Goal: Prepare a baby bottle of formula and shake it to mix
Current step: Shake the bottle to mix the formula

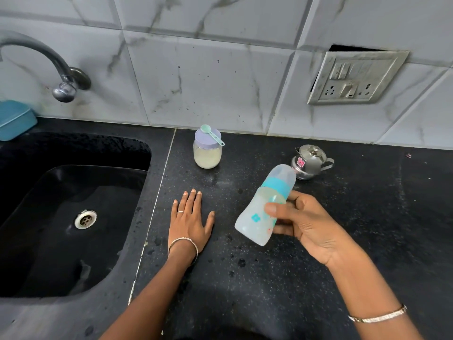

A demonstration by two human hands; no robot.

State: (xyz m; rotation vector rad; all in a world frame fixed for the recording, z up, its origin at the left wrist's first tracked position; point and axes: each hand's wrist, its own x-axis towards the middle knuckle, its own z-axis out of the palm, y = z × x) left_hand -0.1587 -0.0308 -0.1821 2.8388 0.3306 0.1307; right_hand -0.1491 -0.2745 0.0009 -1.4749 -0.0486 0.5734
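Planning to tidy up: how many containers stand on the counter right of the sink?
2: the lidded jar by the wall, the steel pot right of it. The bottle is in the right hand.

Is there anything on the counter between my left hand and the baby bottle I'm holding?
Nothing visible. The left hand lies flat on the black counter, and only bare counter separates it from the baby bottle, held tilted in the right hand. The powder jar and steel teapot stand farther back.
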